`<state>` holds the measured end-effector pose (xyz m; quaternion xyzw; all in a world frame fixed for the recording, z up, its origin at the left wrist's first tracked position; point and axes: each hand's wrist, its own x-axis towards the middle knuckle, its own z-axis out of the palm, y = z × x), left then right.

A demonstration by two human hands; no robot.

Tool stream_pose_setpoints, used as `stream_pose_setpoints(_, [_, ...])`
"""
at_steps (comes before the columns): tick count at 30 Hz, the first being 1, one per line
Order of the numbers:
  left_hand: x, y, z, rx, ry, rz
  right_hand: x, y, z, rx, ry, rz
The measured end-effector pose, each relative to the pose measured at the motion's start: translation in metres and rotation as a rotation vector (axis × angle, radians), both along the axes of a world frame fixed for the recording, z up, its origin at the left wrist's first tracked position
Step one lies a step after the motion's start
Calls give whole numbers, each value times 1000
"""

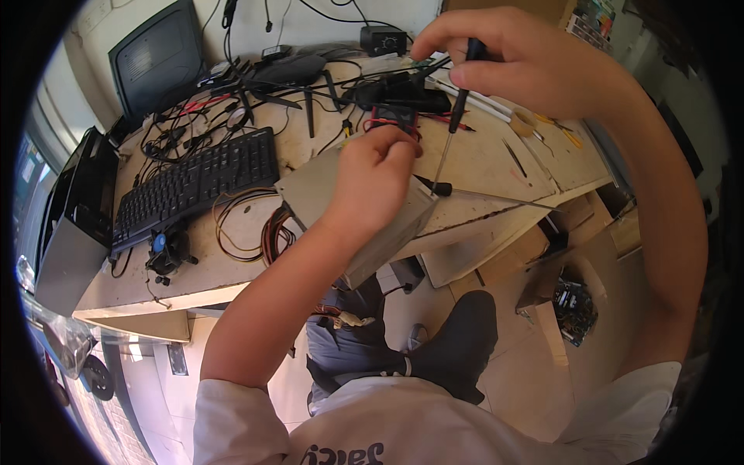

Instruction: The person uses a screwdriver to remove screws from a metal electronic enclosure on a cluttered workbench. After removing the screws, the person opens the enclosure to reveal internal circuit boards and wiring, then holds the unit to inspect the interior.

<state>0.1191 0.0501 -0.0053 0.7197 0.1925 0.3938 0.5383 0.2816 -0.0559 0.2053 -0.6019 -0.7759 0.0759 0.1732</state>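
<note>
Apparently mid-work: the right hand (521, 68) pinches a screwdriver (459, 112) at the metal box's (310, 187) right corner; the left hand (373, 180) curls above, grip unclear; screw work seems unfinished.

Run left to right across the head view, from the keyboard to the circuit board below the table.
Black keyboard, grey metal box under the left hand, screwdriver held in the right hand, tape roll, circuit board.
</note>
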Motion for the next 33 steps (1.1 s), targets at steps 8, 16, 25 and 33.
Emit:
stream_pose_setpoints(8, [5, -6, 6, -21, 168, 97, 13, -2, 9, -127, 63, 98])
stream_pose_setpoints(16, [6, -2, 4, 17, 258, 77, 15, -8, 20, -145, -138, 57])
stream_pose_setpoints(25, [7, 0, 0, 77, 263, 64, 5, -4, 32, -342, -92, 97])
stream_pose_setpoints(33, [8, 0, -2, 112, 261, 58, 2, -9, 22, -222, 19, 93])
